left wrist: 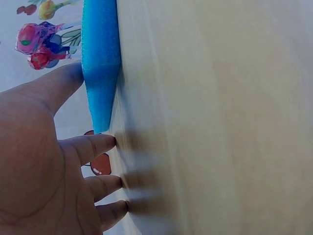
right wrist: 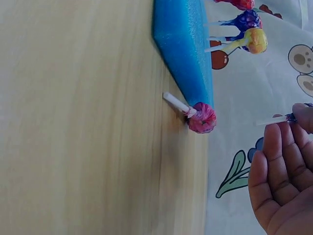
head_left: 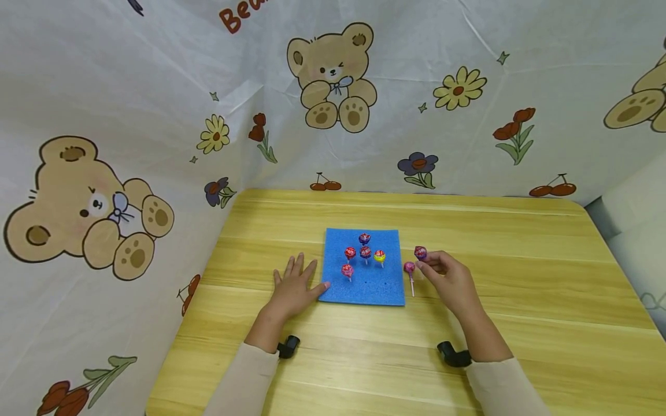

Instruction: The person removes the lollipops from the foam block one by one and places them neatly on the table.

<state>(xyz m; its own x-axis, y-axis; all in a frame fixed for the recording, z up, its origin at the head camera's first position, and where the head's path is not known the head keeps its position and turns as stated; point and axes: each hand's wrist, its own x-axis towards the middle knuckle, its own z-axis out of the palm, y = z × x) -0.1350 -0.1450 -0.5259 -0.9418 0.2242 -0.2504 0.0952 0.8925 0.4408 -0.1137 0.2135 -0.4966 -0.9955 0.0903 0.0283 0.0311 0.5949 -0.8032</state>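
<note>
A blue foam block (head_left: 364, 294) lies on the table with several wrapped lollipops standing in it by their sticks, among them a yellow lollipop (head_left: 380, 255) and a pink-red lollipop (head_left: 347, 270). My left hand (head_left: 293, 292) is spread flat at its left side, the thumb resting on the foam's edge and the other fingertips touching the wood. Right of the foam, my right hand (head_left: 451, 280) pinches a dark purple-red lollipop (head_left: 420, 252) near its head, the white stick pointing out past the fingers. Beside that hand a pink lollipop (right wrist: 202, 118) lies on the table by the foam.
The wooden table (head_left: 541, 277) stretches to both sides. A white cloth (head_left: 395, 156) printed with bears and flowers hangs behind it and along the left. Small holes (head_left: 385, 283) show in the foam's near part. Each wrist wears a black camera (head_left: 454, 354).
</note>
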